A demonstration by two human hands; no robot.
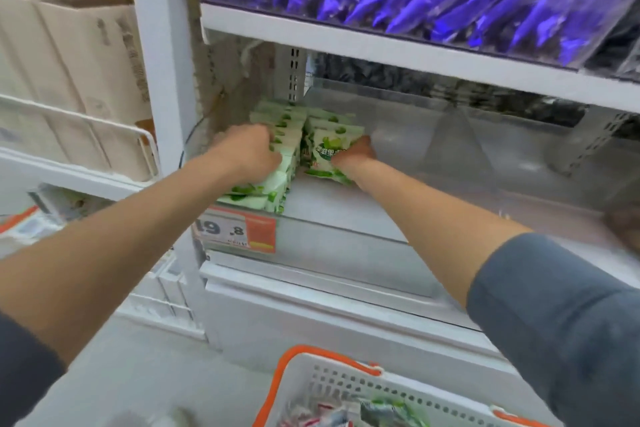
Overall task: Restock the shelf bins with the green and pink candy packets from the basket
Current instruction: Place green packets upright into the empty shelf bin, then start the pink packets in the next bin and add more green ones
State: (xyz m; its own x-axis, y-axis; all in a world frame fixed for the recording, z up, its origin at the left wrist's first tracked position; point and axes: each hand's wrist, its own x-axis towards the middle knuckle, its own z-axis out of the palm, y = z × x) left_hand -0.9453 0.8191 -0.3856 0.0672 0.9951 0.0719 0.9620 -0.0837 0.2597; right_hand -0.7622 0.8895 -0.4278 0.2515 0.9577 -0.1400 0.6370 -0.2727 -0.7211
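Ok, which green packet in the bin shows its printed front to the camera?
The green packet the right hand grips; the stacked packets under the left hand show mostly edges.

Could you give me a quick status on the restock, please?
Left hand holds green packets in the bin. Right hand grips another green packet beside them. More candy in basket. Nothing blocking.
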